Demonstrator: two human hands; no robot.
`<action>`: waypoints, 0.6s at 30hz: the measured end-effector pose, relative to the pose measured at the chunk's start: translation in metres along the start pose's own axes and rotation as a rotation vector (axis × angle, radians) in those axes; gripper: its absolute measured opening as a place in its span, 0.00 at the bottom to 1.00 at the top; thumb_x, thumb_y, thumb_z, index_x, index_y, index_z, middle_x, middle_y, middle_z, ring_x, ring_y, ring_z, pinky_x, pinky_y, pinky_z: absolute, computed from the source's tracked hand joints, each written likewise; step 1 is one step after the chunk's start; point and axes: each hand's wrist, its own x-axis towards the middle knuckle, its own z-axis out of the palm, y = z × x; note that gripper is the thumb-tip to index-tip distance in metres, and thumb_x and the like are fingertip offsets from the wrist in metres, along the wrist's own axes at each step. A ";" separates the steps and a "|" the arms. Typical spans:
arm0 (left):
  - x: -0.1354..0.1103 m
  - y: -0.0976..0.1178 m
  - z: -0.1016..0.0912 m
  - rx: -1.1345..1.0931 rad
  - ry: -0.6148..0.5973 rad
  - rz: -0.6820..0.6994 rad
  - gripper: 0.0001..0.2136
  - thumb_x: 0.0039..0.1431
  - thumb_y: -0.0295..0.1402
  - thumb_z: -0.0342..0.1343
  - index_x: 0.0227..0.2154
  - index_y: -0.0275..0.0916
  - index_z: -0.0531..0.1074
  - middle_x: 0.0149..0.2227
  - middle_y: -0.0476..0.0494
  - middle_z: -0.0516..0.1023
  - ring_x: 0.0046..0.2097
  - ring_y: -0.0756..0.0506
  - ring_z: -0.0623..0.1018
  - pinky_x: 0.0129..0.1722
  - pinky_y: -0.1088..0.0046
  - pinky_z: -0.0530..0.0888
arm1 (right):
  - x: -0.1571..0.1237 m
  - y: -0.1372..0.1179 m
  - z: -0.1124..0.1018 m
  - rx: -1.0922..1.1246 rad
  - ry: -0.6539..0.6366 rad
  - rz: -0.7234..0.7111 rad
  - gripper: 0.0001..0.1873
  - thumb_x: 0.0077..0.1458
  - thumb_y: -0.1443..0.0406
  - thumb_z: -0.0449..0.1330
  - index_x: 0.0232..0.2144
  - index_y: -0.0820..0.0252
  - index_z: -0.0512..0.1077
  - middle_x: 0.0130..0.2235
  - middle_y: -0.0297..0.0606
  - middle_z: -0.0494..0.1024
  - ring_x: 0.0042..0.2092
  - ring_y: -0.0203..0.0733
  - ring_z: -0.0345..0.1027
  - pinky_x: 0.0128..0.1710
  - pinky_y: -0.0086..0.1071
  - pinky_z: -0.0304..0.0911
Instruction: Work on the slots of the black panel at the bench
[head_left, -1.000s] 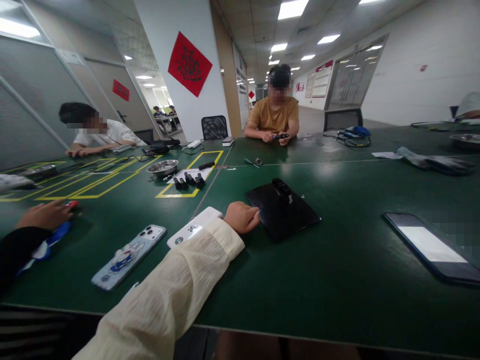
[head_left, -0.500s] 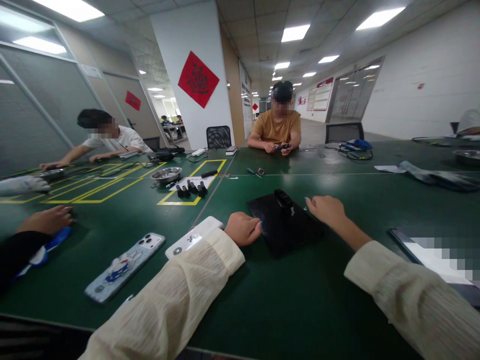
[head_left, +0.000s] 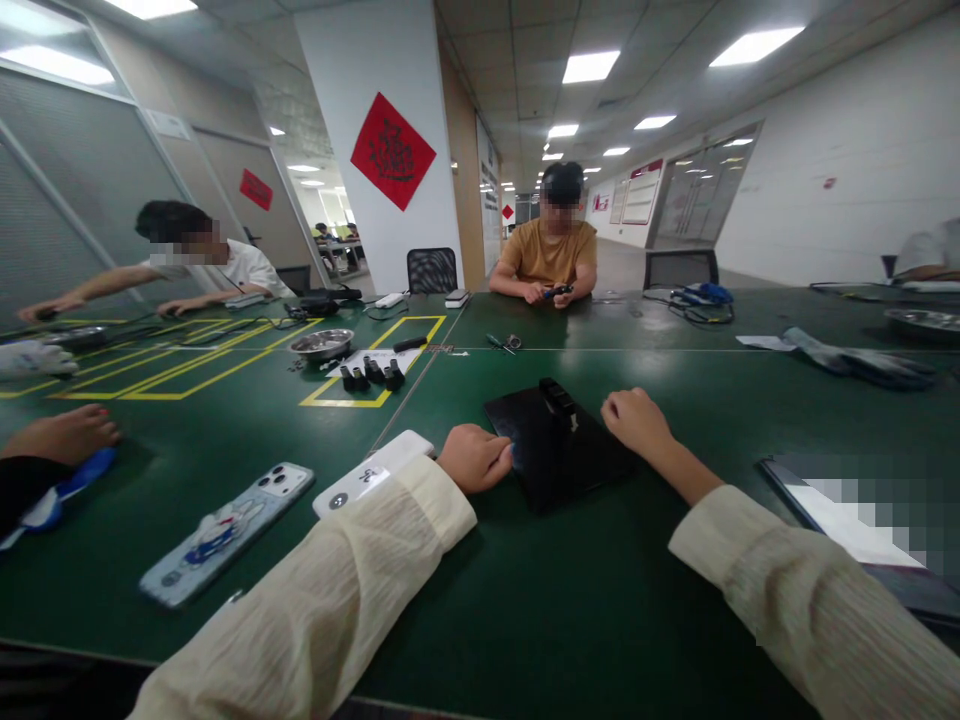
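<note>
A flat black board [head_left: 555, 470] lies on the green table with a small black slotted block [head_left: 556, 400] standing on it. A tiny pale piece [head_left: 575, 424] shows at the block's base. My left hand [head_left: 474, 458] is closed beside the board's left edge, thumb and forefinger pressed together. On the opposite side, my right hand [head_left: 637, 425] has its fingers curled in near the board's right edge. Whatever either hand holds, if anything, is hidden. By my left forearm lies a white phone [head_left: 367, 472], partly covered by the sleeve.
Further left is a phone in a cartoon case [head_left: 225, 540]. Several black cylindrical parts [head_left: 371, 374] stand near a metal bowl [head_left: 322, 344]. A tablet [head_left: 847, 520] lies right; gloves [head_left: 855, 358] lie beyond it. Another person's hand [head_left: 64, 435] rests at left; a co-worker [head_left: 551, 255] sits opposite.
The view has shifted slightly, so most things sit a little further left. My right forefinger, more stretched out before, is now curled in. My left hand stays closed beside the board.
</note>
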 end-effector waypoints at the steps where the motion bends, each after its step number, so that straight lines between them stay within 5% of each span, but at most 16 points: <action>1: 0.000 0.001 0.000 0.004 -0.012 -0.021 0.18 0.58 0.32 0.37 0.16 0.37 0.61 0.14 0.50 0.66 0.17 0.53 0.63 0.22 0.73 0.55 | 0.000 -0.002 -0.004 0.011 0.052 0.011 0.16 0.57 0.66 0.43 0.26 0.64 0.69 0.30 0.44 0.72 0.36 0.44 0.61 0.33 0.33 0.53; 4: 0.002 0.004 -0.002 -0.021 -0.089 -0.086 0.18 0.60 0.34 0.35 0.18 0.37 0.63 0.16 0.49 0.67 0.18 0.52 0.64 0.22 0.73 0.54 | -0.004 -0.019 -0.023 0.085 0.343 -0.043 0.14 0.57 0.67 0.43 0.29 0.64 0.67 0.30 0.43 0.70 0.36 0.44 0.59 0.36 0.34 0.54; 7: 0.003 0.007 -0.005 -0.182 -0.204 -0.095 0.20 0.61 0.37 0.33 0.21 0.37 0.65 0.19 0.49 0.68 0.20 0.52 0.65 0.24 0.74 0.57 | -0.015 -0.050 -0.039 0.139 0.599 -0.247 0.11 0.56 0.68 0.45 0.30 0.64 0.66 0.32 0.44 0.68 0.37 0.45 0.57 0.39 0.36 0.55; 12: 0.002 0.016 -0.003 -0.693 -0.163 -0.305 0.26 0.62 0.39 0.23 0.22 0.37 0.64 0.17 0.51 0.65 0.21 0.52 0.65 0.26 0.77 0.62 | -0.037 -0.099 -0.042 0.112 0.734 -0.671 0.07 0.55 0.70 0.49 0.31 0.63 0.67 0.34 0.43 0.67 0.42 0.45 0.57 0.43 0.36 0.54; 18: 0.002 0.027 0.002 -0.919 -0.078 -0.455 0.25 0.62 0.42 0.27 0.16 0.37 0.59 0.16 0.51 0.62 0.21 0.53 0.63 0.24 0.77 0.61 | -0.046 -0.110 -0.024 0.158 0.736 -0.630 0.09 0.54 0.70 0.49 0.34 0.63 0.68 0.37 0.43 0.67 0.45 0.45 0.57 0.46 0.38 0.54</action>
